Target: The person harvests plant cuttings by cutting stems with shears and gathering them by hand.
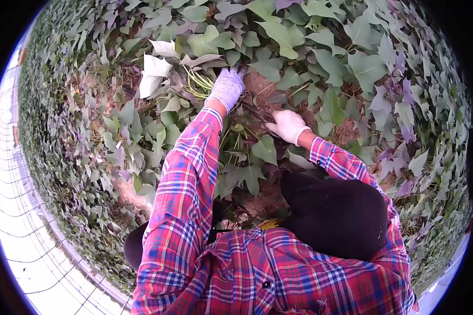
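Observation:
My left hand (227, 87), in a pale glove, is closed at the base of a bunch of green stems (197, 84) whose leaves spread to its left. Lower and to the right, my right hand (288, 126), in a whitish glove, has its fingers curled at the end of a thin dark tool or stem (255, 111). Which of the two it is, I cannot make out. Reddish-brown soil (258, 85) shows between the leaves beside both hands.
Green and purplish leafy vines (352, 68) cover the ground all around. My dark-clothed knee (336, 215) is bent below my right hand. Wire mesh (31, 231) over a bright surface runs along the left edge.

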A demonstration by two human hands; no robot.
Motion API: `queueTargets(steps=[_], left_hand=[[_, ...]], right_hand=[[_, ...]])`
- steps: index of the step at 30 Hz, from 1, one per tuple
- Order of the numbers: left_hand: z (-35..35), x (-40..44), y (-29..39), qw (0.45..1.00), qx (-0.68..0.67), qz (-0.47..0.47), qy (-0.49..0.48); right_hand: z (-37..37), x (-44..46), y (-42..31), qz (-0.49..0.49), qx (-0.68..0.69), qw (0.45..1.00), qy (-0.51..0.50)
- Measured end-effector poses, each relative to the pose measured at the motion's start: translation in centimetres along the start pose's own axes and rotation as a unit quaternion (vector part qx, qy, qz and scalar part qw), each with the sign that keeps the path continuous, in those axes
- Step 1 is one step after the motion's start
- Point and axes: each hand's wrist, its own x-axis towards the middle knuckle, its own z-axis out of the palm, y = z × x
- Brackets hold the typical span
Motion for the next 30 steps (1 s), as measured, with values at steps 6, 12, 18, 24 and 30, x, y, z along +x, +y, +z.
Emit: queueTargets(steps=[6, 12, 18, 24, 30], left_hand=[[-1.4, -1.1, -1.2, 0.995, -0.097, -0.018, -0.01], [-6.1, -6.9, -10.1, 0.866, -0.226, -0.31, 0.322], [-16.9, -19.9, -17.2, 0.578, -0.472, -0.536, 0.395], [-15.4, -19.5, -9.4, 0.695, -0.509, -0.505, 0.06], [-7.2, -15.3, 1.5, 0.406, -0.821, -0.4, -0.006]], right_hand=[[1.0, -0.1, 0.9, -0.019, 0.007, 1.0, 0.011], [-0.1, -2.0, -1.4, -0.05, 0.052, 0.995, 0.072], [2.6, -3.0, -3.8, -0.16, -0.034, 0.983, -0.088], [3.6, -2.7, -3.4, -0.152, -0.033, 0.984, -0.09], [2.3, -3.2, -1.4, -0.099, 0.041, 0.992, -0.069]])
